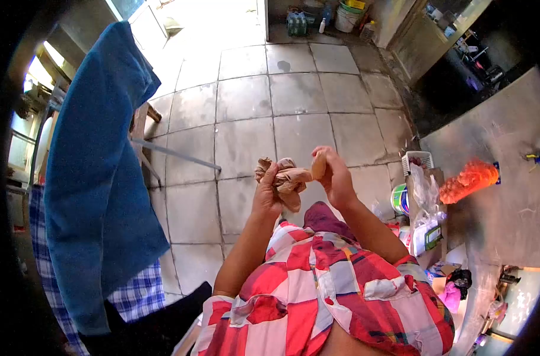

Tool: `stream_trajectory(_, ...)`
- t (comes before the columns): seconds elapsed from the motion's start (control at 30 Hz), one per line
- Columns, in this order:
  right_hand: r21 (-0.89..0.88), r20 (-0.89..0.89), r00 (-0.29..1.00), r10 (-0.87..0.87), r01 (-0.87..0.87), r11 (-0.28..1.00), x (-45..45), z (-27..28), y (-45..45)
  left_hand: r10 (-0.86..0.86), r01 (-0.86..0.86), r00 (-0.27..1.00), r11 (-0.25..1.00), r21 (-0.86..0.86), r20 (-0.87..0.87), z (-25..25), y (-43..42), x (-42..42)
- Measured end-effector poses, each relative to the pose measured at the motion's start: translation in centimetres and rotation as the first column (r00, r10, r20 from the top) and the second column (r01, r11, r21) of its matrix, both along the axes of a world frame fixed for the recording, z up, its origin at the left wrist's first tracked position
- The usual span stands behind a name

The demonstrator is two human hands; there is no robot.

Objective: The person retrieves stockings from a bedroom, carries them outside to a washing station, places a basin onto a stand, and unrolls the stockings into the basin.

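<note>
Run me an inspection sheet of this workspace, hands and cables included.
Surface: grey tiled floor below the hands, with dark stains.
Job's things: bunched tan cloth, held above the floor.
Clutter: white basket, clear plastic bag and bucket at right.
Hands: bare; left hand grips the bunch, right hand holds a tan end.
Cables: nothing seen near the hands.
Surroundings: blue cloth draped at left, orange-red net bag at right.
</note>
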State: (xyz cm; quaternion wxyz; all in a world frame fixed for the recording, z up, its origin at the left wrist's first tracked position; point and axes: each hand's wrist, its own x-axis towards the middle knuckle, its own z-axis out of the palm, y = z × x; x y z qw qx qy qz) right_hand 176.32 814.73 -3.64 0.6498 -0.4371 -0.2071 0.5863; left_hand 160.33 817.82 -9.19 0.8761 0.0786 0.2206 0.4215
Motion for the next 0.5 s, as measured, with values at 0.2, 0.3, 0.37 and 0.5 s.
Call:
stream_trajectory(0.2, 0.016, 0.627, 0.710, 0.321, -0.424, 0.906, 1.1, -3.1, 13.0, 0.237, -0.245, 0.963, 0.968, -0.054, -0.128, -2.2, 14.1, 3.1)
stream_trajectory(0.3, 0.018, 0.874, 0.427, 0.230, -0.502, 0.865, 3.2, -3.0, 20.7, 0.272, -0.278, 0.957, 0.959, -0.056, -0.105, -2.1, 21.7, 4.5)
stream_trajectory(0.37, 0.024, 0.909, 0.376, 0.181, -0.479, 0.877, 4.3, -2.1, 26.6, 0.240, -0.258, 0.960, 0.959, -0.119, -0.144, -2.1, 26.8, 5.1)
stream_trajectory(0.5, -0.032, 0.326, 0.808, 0.491, -0.510, 0.860, 5.1, -0.8, 39.3, 0.364, -0.392, 0.913, 0.908, -0.149, -0.184, -1.9, 36.5, 4.7)
